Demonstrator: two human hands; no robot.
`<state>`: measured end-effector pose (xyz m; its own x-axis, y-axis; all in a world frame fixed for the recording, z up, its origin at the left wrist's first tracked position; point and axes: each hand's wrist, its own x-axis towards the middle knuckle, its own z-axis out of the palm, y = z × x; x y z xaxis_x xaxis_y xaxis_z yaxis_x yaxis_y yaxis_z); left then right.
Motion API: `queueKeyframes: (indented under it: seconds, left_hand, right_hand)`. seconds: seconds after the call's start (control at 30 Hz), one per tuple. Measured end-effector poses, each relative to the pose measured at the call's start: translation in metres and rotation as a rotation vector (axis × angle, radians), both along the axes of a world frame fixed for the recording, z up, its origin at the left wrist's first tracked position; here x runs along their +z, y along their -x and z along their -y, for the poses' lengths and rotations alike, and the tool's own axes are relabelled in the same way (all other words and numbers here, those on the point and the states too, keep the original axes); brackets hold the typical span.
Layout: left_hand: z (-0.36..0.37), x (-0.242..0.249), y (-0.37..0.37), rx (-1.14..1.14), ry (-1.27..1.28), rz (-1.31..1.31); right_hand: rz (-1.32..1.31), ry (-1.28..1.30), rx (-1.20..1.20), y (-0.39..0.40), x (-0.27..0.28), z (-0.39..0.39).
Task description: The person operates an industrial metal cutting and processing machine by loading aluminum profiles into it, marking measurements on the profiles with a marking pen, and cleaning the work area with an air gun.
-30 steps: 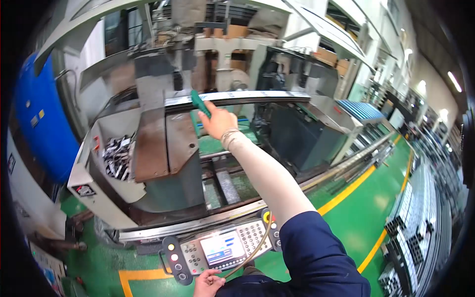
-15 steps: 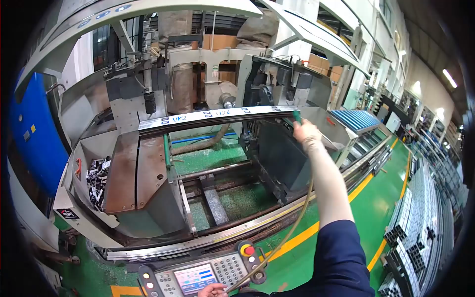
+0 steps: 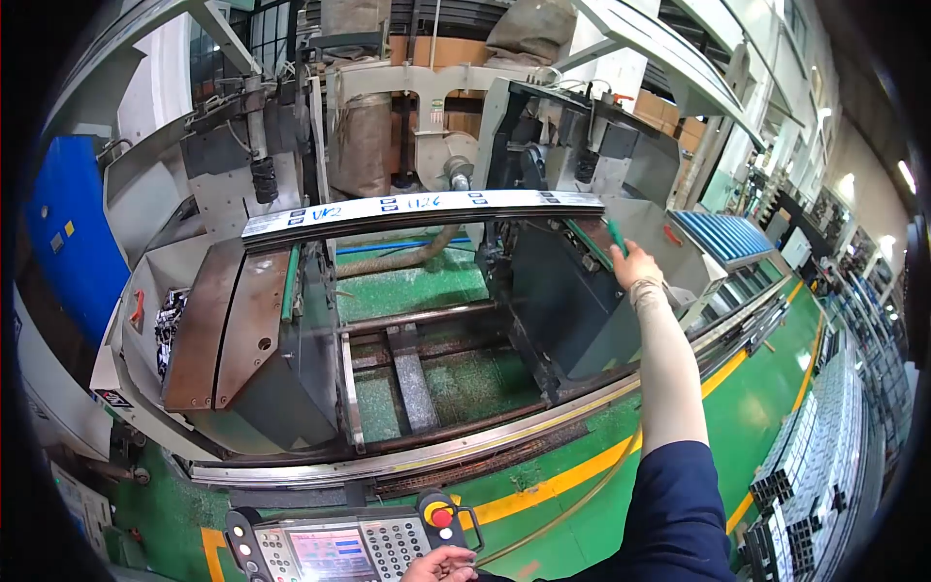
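Note:
My right hand [image 3: 636, 266] reaches out over the right side of the machine, its fingers wrapped around a green air gun [image 3: 616, 235]. Near the air gun lies the right end of a long pale profile [image 3: 388, 210], which spans both saw tables and carries small labels and blue handwriting. A thin yellowish hose [image 3: 572, 508] runs beside my right arm down to my left hand [image 3: 442, 565]. That hand is low at the bottom edge, fingers curled at the hose end, partly cut off by the frame. Just left of it is the control panel [image 3: 330, 551] with a lit screen.
A brown left saw table [image 3: 199, 335] stands beside a bin of offcuts [image 3: 171, 325]. A red emergency button [image 3: 441, 517] sits on the panel's corner. Blue rollers [image 3: 722, 236] extend to the right. Stacked metal profiles [image 3: 824, 466] lie on the right along the green floor [image 3: 582, 485].
My right hand with the air gun has moved right, slightly away from the profile's end. The view has shifted, so the panel and left hand appear differently placed.

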<state>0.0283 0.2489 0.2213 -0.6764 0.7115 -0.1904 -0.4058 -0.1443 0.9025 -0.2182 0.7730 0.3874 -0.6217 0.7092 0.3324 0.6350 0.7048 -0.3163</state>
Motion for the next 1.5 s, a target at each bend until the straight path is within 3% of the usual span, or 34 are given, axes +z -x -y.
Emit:
queueKeyframes:
  seconds: [0.13, 0.27, 0.33, 0.67, 0.83, 0.93, 1.03, 1.07, 1.1, 1.17, 1.2, 1.27, 1.3, 1.33, 1.4, 1.47, 1.5]
  left_hand:
    - [-0.002, -0.005, -0.002, -0.025, -0.005, 0.040]
    - [0.010, -0.008, -0.004, -0.080, -0.002, 0.022]
    - [0.019, -0.010, -0.008, -0.095, 0.001, -0.003]
    - [0.118, -0.013, -0.036, -0.120, -0.032, -0.063]
    - [0.186, -0.029, -0.045, -0.065, 0.027, -0.011]
    - [0.235, -0.043, -0.054, 0.072, -0.018, -0.045]
    - [0.270, -0.047, -0.058, 0.096, 0.034, -0.040]
    - [0.278, -0.051, -0.061, 0.131, 0.087, -0.079]
    - [0.285, -0.056, -0.064, 0.157, 0.141, -0.117]
    - [0.296, -0.057, -0.069, 0.238, 0.236, -0.194]
    - [0.301, -0.054, -0.071, 0.261, 0.269, -0.195]
    - [0.309, -0.044, -0.076, 0.305, 0.328, -0.191]
    - [0.312, -0.041, -0.079, 0.339, 0.368, -0.187]
    - [0.317, -0.049, -0.079, 0.326, 0.432, -0.209]
    - [0.328, -0.051, -0.076, 0.269, 0.549, -0.292]
    - [0.334, -0.077, -0.074, 0.406, 0.302, -0.178]
    - [0.343, -0.100, -0.066, 0.456, 0.344, -0.385]
  right_hand:
    - [0.056, 0.067, 0.108, -0.021, -0.060, -0.003]
    - [0.034, 0.138, -0.073, -0.052, -0.094, 0.007]
    - [0.054, 0.137, -0.029, -0.071, -0.102, 0.017]
    - [-0.064, 0.231, -0.243, -0.188, -0.130, 0.030]
    - [-0.139, 0.108, -0.505, -0.229, -0.116, 0.042]
    - [-0.224, 0.171, -0.112, -0.186, -0.119, 0.108]
    - [-0.022, 0.386, 0.488, -0.170, -0.097, 0.282]
    - [-0.113, 0.391, 0.708, -0.182, -0.087, 0.359]
    - [-0.139, 0.143, 0.968, -0.190, -0.095, 0.407]
    - [0.157, 0.365, 1.055, -0.211, -0.085, 0.483]
    - [0.171, 0.372, 1.086, -0.210, -0.073, 0.507]
    - [-0.040, 0.417, 0.923, -0.183, -0.086, 0.517]
    - [0.039, 0.475, 0.801, -0.170, -0.081, 0.522]
    - [-0.058, 0.483, 0.927, -0.162, -0.099, 0.524]
    - [0.006, 0.329, 1.254, -0.165, -0.103, 0.562]
    - [0.020, 0.401, 1.500, -0.171, -0.091, 0.612]
    - [0.016, 0.421, 1.569, -0.168, -0.094, 0.636]
